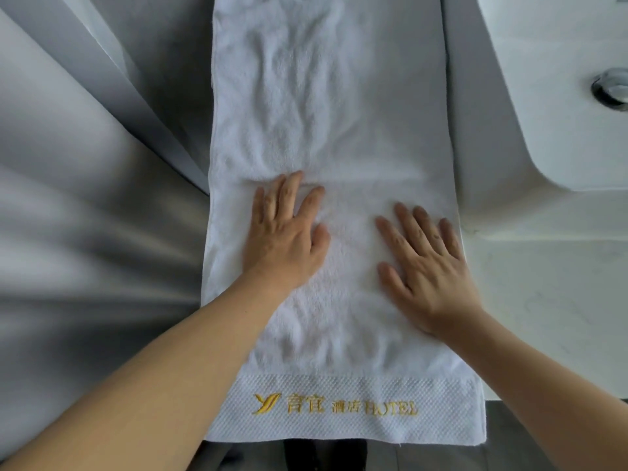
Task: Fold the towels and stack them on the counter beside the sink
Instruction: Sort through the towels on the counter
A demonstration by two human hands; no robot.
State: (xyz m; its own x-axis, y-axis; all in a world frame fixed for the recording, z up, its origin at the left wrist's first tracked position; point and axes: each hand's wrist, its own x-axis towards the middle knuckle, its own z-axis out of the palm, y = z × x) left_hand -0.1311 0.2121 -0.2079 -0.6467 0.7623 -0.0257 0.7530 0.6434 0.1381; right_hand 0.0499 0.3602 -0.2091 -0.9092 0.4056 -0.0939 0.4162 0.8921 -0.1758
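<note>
Two hands flat on white towel (333, 130) | left hand (289, 232) open, fingers spread | right hand (428, 266) open, palm down | sink (550, 79) at right

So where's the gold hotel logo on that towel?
The gold logo sits on the waffle-textured band at the near end of the white towel, low in the head view, nearer the person than both flat hands.
</note>
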